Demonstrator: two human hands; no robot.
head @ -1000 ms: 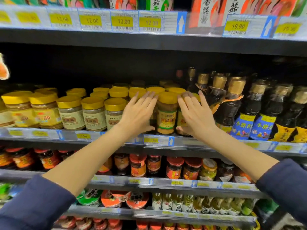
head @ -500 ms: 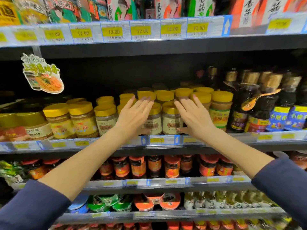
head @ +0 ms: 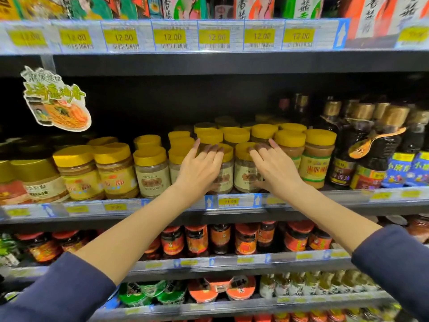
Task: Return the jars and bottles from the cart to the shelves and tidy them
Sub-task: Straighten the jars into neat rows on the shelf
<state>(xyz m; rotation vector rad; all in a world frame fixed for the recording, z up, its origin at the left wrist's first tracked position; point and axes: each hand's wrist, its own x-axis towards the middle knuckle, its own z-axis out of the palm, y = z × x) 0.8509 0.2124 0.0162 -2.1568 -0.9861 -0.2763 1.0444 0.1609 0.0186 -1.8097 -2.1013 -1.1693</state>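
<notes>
Rows of yellow-lidded jars stand on the middle shelf [head: 325,198]. My left hand [head: 199,169] lies with straight fingers against the front of one pale-labelled jar [head: 227,175], fingertips up at its lid. My right hand [head: 276,169] presses the same way on the neighbouring pale-labelled jar [head: 243,173], its thumb low near the jar's base. Both jars stand upright at the shelf's front edge, side by side, with more jars packed behind them. Neither hand wraps round a jar.
Peanut-coloured jars [head: 316,159] stand just right of my hands, then dark sauce bottles [head: 366,154]. Fuller yellow jars [head: 116,168] fill the left. A cardboard noodle sign [head: 55,101] hangs at upper left. Red-lidded jars [head: 246,238] line the shelf below.
My hands slid left along the row, from the jars beside the dark bottles to the two pale-labelled jars. My view followed left and closer.
</notes>
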